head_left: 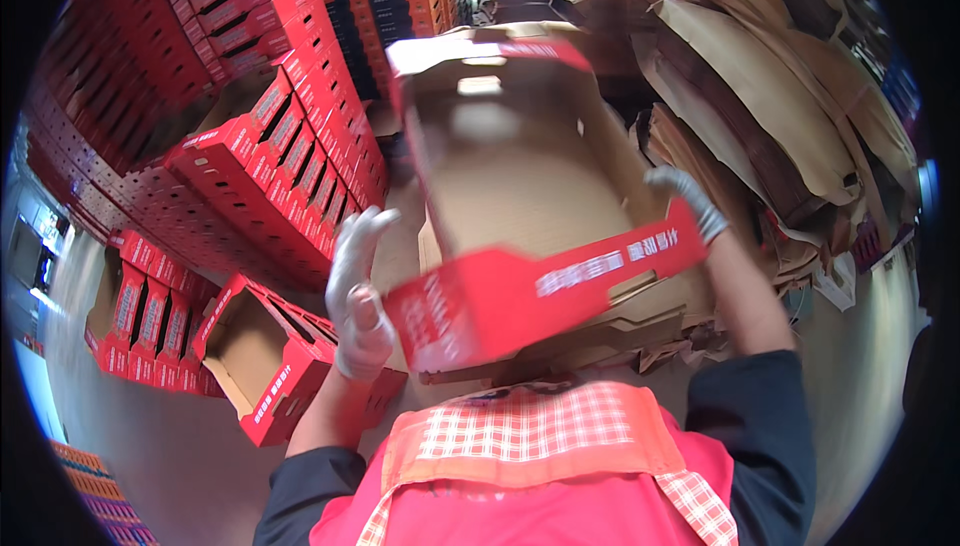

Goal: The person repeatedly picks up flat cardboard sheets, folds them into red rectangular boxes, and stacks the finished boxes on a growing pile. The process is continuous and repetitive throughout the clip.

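Note:
An open cardboard box (530, 176), red outside and brown inside, is tilted in front of me, its far end blurred. My right hand (690, 201), in a pale glove, grips its right wall near the front corner. On the opposite side, my gloved left hand (362, 291) has its fingers stretched and apart beside the box's left front corner. Whether the left palm touches the cardboard, I cannot tell. Beneath the box, more brown cardboard (650, 311) shows.
Tall stacks of red boxes (270, 156) stand at left, with a lower red stack (145, 321) and a single tilted red box (265, 361) nearer me. Flattened brown cardboard (760, 96) is piled at right. Dark and orange boxes (390, 6) rise at the back.

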Tool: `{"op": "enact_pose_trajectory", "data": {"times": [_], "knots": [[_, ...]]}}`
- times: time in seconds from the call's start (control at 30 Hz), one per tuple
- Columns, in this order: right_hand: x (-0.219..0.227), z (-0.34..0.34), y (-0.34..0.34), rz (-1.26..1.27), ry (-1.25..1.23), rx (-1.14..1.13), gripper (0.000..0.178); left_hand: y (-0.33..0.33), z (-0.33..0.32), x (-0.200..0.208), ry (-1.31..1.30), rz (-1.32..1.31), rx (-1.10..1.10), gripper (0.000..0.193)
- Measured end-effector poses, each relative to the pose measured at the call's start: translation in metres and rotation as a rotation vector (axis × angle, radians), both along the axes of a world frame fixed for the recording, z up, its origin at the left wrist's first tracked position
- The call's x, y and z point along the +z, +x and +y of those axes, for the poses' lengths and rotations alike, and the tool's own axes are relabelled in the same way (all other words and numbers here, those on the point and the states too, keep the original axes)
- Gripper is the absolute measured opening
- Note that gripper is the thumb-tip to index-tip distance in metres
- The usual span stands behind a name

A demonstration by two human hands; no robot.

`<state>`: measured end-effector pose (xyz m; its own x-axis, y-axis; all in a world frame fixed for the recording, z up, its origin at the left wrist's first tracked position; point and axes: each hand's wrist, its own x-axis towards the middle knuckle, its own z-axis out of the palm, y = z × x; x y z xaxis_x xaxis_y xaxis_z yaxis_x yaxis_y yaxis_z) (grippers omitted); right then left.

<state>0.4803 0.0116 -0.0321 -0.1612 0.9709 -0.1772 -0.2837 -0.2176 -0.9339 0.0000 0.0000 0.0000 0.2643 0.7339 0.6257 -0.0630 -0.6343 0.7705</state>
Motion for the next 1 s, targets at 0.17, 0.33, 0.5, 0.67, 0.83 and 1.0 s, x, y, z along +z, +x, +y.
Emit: {"op": "enact_pose_trajectory", "data": {"times": [0.17, 0.33, 0.5, 0.67, 0.83, 1.0], "knots": [[-0.105, -0.015, -0.042, -0.591, -0.311, -0.219, 0.023, 0.106, -0.001, 0.054, 0.606, 0.713, -0.165, 0.098], [0.014, -0.012, -0.015, -0.086, 0.342, -0.442, 0.020, 0.193, -0.014, 0.047, 0.689, 0.488, -0.039, 0.085], [0.129, -0.074, -0.070, -0.890, 0.953, -0.506, 0.028, 0.247, -0.016, 0.026, 0.562, -0.024, -0.046, 0.094], [0.149, -0.071, -0.093, -1.272, 0.559, -0.085, 0.041, 0.261, -0.023, 0.000, 0.396, -0.174, 0.089, 0.130], [0.166, -0.048, -0.101, -0.916, 0.087, 0.049, 0.024, 0.255, -0.035, -0.010, 0.130, 0.025, 0.035, 0.152], [0.149, -0.018, -0.130, -1.490, 0.991, 0.170, 0.013, 0.263, -0.046, -0.025, 0.013, 0.117, -0.010, 0.135]]}}
